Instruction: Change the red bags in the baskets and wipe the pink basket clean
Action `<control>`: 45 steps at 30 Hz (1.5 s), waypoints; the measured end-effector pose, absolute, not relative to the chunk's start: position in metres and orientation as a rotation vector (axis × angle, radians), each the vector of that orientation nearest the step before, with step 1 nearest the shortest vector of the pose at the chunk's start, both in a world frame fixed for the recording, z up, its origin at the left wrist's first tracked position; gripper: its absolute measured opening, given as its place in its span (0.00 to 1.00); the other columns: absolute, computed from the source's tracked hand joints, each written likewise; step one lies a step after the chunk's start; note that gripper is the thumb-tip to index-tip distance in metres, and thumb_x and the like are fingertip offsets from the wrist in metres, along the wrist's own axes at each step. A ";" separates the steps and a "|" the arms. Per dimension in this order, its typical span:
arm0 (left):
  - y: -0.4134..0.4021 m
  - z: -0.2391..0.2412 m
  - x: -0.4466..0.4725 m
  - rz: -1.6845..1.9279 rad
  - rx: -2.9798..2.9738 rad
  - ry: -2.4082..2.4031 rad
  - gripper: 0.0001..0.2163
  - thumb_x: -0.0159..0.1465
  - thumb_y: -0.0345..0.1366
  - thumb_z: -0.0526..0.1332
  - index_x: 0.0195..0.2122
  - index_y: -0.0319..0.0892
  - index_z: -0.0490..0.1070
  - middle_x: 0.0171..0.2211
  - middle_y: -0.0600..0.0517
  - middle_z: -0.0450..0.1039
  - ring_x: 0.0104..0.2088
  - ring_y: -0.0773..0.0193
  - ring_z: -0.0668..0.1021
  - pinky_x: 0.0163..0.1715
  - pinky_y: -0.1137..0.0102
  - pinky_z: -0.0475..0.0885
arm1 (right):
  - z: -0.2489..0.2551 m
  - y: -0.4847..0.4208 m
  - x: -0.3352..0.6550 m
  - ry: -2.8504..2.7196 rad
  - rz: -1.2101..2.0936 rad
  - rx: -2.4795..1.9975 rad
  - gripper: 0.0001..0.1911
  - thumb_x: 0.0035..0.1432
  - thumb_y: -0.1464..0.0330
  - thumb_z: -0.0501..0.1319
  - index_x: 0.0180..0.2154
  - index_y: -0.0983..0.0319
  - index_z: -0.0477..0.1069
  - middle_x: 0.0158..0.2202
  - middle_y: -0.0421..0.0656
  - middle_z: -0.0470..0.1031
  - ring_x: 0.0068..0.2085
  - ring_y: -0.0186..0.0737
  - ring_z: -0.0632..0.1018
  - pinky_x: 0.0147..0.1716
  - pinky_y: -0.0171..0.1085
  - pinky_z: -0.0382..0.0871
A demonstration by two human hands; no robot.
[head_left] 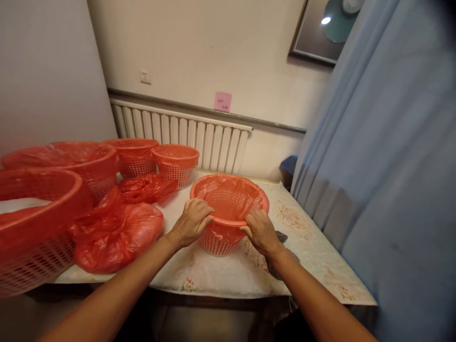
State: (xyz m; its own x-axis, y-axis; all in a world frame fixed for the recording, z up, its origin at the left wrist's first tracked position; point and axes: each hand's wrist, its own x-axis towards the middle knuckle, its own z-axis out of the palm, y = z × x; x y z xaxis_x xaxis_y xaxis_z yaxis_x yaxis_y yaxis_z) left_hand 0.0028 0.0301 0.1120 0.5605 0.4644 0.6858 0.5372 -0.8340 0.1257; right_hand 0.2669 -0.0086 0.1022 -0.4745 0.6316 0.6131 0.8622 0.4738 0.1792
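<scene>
A small basket (218,244) with lattice sides stands upright on the table in front of me. A red plastic bag (228,197) lines it, folded outward over the rim. My left hand (194,219) grips the near-left part of the rim, thumb outside and fingers over the edge. On the near-right part, my right hand (261,229) closes round the bag-covered rim in the same way. Dark grey items (281,236) lie on the table behind my right wrist, partly hidden.
Left of me stand several red-lined baskets (178,173). A full red bag (119,232) and a crumpled red bag (147,187) lie among them. A floral cloth (213,280) covers the table. A blue curtain (377,142) hangs at the right, a radiator (178,126) behind.
</scene>
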 end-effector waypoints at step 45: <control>0.025 0.103 0.038 -1.114 -2.723 -0.809 0.15 0.71 0.39 0.45 0.34 0.41 0.68 0.30 0.50 0.69 0.34 0.60 0.67 0.42 0.60 0.60 | 0.109 -0.006 0.304 -2.362 -0.578 -1.151 0.25 0.68 0.53 0.43 0.30 0.61 0.66 0.30 0.45 0.69 0.34 0.42 0.66 0.37 0.40 0.57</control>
State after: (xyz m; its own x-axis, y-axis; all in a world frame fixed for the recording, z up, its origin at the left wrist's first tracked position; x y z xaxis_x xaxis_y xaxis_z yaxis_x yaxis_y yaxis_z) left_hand 0.0385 0.0249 0.1031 0.5938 0.4391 0.6742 0.5050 -0.8557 0.1126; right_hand 0.3043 -0.0061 0.1088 -0.5522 0.6196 0.5578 0.8072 0.5646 0.1720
